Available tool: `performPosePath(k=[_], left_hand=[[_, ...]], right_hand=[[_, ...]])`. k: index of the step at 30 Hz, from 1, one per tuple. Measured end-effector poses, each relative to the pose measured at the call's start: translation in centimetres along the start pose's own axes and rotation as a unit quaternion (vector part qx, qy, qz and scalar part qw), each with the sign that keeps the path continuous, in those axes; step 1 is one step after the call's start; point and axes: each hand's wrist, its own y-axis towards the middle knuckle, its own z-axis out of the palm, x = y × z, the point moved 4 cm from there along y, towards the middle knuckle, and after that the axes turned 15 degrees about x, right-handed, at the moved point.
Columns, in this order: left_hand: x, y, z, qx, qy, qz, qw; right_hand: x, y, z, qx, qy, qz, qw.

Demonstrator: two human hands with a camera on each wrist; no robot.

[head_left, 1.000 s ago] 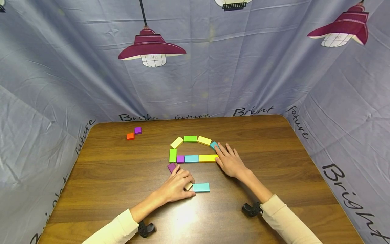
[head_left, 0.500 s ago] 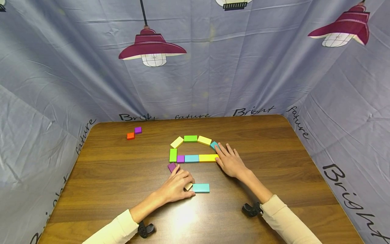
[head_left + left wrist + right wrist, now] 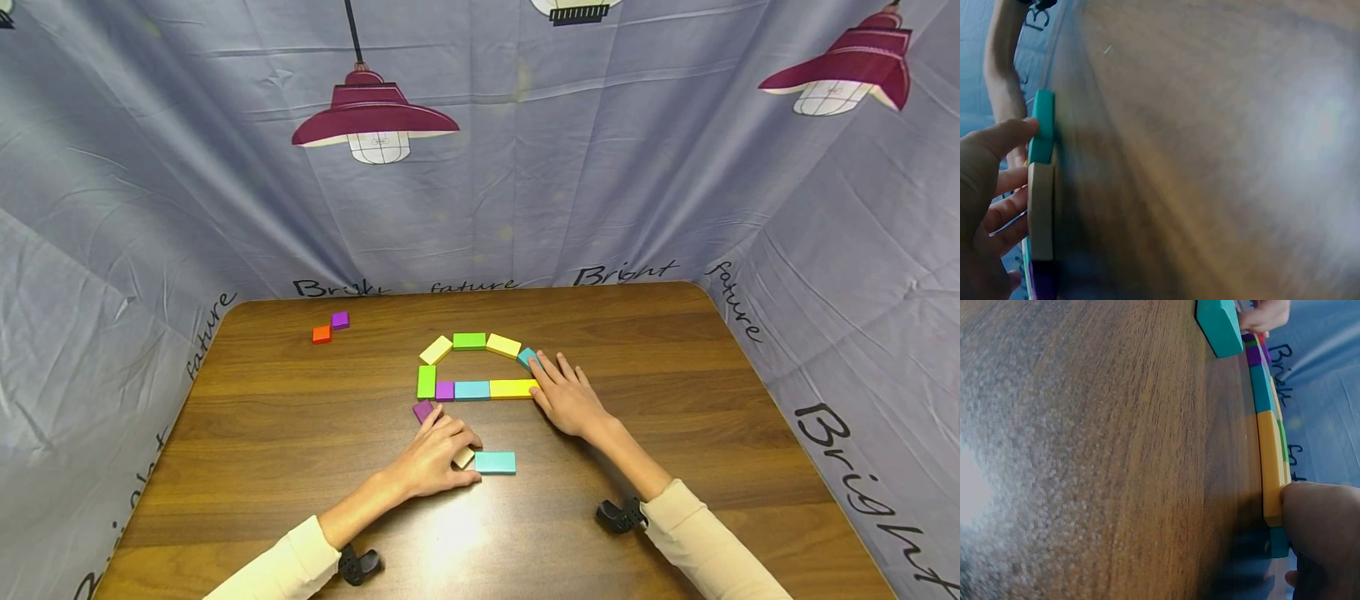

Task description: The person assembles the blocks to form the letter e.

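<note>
Nothing has moved since earlier; our left hand (image 3: 435, 454) rests curled on the beige block (image 3: 463, 457) beside the teal block (image 3: 495, 462); right hand (image 3: 564, 398) flat, fingers touching the yellow block (image 3: 512, 388); light, rigid, we'd pinch its long edges.

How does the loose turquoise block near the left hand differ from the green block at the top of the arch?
The turquoise block lies near the table's front edge, beside a beige block under the left hand; the green block lies farther back. The turquoise block stands outside the pattern, while the green block sits between two pale yellow blocks in the arch. Their colours differ. Both are flat rectangles lying on the wooden table.
</note>
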Motion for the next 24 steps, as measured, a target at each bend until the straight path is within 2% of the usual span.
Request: performPosePath(k=[5, 7, 10, 16, 19, 24], left_hand=[[1.6, -0.4, -1.5, -0.038, -0.032, -0.022, 0.9986], [2.8, -0.7, -2.5, -0.056, -0.054, -0.045, 0.9960], [5.6, -1.4, -4.0, -0.090, -0.098, -0.091, 0.9870], [12.4, -4.0, -7.1, -0.174, -0.142, -0.165, 0.9604], [15.8, -5.6, -8.4, -0.199, -0.164, -0.204, 0.9443], [21.3, -8.2, -9.3, -0.221, -0.231, -0.282, 0.9044]], right_hand=[[0.0, 0.0, 0.0, -0.001, -0.001, -0.001, 1.000], [0.0, 0.0, 0.0, 0.000, -0.001, -0.001, 1.000], [0.0, 0.0, 0.0, -0.001, -0.003, -0.001, 1.000], [0.0, 0.0, 0.0, 0.001, -0.009, 0.000, 1.000], [0.0, 0.0, -0.1, 0.001, -0.007, 0.000, 1.000], [0.1, 0.0, -0.1, -0.001, -0.006, 0.000, 1.000]])
